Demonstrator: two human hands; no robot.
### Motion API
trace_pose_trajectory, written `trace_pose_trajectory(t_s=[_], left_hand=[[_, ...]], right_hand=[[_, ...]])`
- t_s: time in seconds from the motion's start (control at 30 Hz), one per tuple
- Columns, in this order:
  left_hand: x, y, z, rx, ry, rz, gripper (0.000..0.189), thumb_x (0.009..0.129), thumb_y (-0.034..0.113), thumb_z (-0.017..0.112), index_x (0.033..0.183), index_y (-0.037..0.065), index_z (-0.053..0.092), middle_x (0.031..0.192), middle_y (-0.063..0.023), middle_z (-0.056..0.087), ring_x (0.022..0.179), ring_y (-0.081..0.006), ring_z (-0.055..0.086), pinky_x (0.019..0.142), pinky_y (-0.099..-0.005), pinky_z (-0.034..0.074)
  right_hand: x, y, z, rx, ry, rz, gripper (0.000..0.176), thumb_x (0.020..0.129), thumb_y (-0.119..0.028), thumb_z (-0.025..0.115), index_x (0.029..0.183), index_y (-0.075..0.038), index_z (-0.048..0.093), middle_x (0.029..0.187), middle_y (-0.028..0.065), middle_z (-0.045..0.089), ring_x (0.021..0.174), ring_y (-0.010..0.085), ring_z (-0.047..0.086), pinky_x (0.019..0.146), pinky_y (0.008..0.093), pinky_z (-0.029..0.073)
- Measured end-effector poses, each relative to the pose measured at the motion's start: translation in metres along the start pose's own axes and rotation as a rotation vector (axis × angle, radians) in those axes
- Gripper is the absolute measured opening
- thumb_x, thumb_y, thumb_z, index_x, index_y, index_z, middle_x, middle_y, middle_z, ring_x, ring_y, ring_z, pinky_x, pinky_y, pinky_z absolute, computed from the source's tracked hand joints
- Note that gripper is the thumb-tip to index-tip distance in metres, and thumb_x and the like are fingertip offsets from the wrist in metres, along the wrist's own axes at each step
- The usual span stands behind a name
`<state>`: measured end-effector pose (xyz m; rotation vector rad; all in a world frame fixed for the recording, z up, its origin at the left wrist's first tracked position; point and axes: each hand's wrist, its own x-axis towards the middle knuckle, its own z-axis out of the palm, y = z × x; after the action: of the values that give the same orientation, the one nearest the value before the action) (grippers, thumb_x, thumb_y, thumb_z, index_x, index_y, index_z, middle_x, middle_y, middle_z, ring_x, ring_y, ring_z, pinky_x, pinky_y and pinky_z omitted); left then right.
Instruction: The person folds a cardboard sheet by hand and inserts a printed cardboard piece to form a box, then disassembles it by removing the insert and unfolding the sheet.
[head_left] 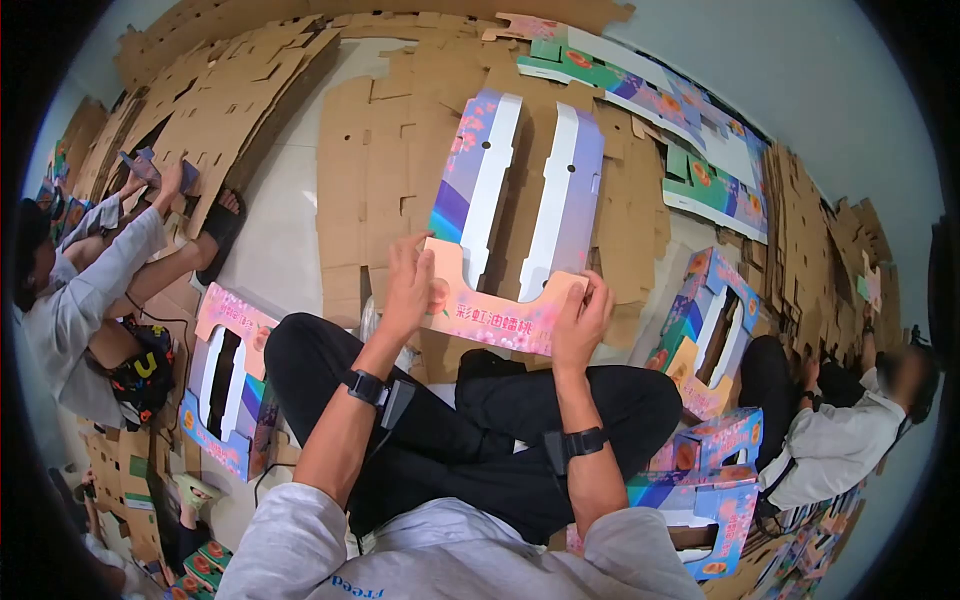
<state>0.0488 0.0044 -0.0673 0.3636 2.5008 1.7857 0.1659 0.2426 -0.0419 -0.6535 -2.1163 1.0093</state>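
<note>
A printed cardboard fruit box (490, 322) stretches away in front of my crossed legs. Its near end panel is peach and pink with Chinese lettering, the sides are purple and blue, and white flaps line the long open middle. At the panel's left corner, my left hand (406, 288) is closed on the edge. My right hand (581, 322) grips the right corner the same way, fingers bent over the top. The box's far end reaches over flat brown cardboard (365, 190). The undersides of both hands' grips are partly hidden.
Similar shaped boxes stand left (248, 408) and right (692, 352), with another box (742, 490) beside my right knee. Flat printed sheets (640, 92) lie on cardboard at the back. Leaning brown cardboard (225, 85) is back left. Co-workers sit left (90, 300) and right (840, 440).
</note>
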Motion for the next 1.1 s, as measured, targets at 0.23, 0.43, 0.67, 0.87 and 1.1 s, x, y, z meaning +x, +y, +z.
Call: trace_pose_trajectory(t_s=[0.23,0.43,0.67,0.87,1.1], left_hand=[[0.001,-0.006,0.002,-0.021,-0.026,-0.051,0.04,0.118,0.031,0.045,0.15,0.008,0.053,0.125,-0.0146,0.048,0.107,-0.0224,0.053,0.1,-0.0359,0.047],[0.003,0.003,0.002,-0.056,-0.039,-0.163,0.037,0.117,0.025,0.051,0.15,0.008,0.052,0.12,-0.0105,0.047,0.093,-0.0163,0.054,0.078,-0.0299,0.053],[0.003,-0.027,0.012,-0.126,-0.003,-0.131,0.046,0.116,0.028,0.053,0.158,0.009,0.049,0.125,-0.0169,0.049,0.089,-0.0225,0.065,0.064,-0.0339,0.059],[-0.009,0.006,0.005,-0.073,-0.03,-0.121,0.047,0.117,0.029,0.048,0.16,0.009,0.048,0.126,-0.0184,0.051,0.087,-0.0247,0.072,0.057,-0.0326,0.059],[-0.028,0.01,-0.011,0.371,-0.048,0.001,0.056,0.112,0.03,0.059,0.161,0.006,0.047,0.132,-0.027,0.059,0.106,-0.0402,0.071,0.093,-0.0497,0.058]], right_hand=[[0.008,0.024,0.007,0.273,-0.043,0.143,0.016,0.104,-0.017,0.07,0.106,-0.001,0.069,0.075,0.0005,0.046,0.069,0.0125,0.045,0.063,0.0316,0.039],[0.01,0.028,0.005,0.114,-0.08,0.181,0.016,0.103,-0.015,0.073,0.104,0.0,0.067,0.071,-0.0012,0.044,0.065,0.0133,0.043,0.061,0.034,0.038],[0.008,0.053,0.018,0.187,-0.106,0.294,0.044,0.11,-0.032,0.068,0.136,0.002,0.06,0.102,0.0133,0.064,0.093,0.0222,0.061,0.084,0.039,0.05],[0.003,0.052,0.013,0.086,-0.206,0.402,0.064,0.113,-0.05,0.055,0.148,0.003,0.056,0.135,0.0263,0.068,0.124,0.0392,0.066,0.106,0.0476,0.049],[-0.012,0.033,-0.002,0.135,-0.216,0.383,0.055,0.115,-0.043,0.051,0.147,0.001,0.059,0.137,0.0269,0.07,0.128,0.041,0.066,0.107,0.0467,0.05]])
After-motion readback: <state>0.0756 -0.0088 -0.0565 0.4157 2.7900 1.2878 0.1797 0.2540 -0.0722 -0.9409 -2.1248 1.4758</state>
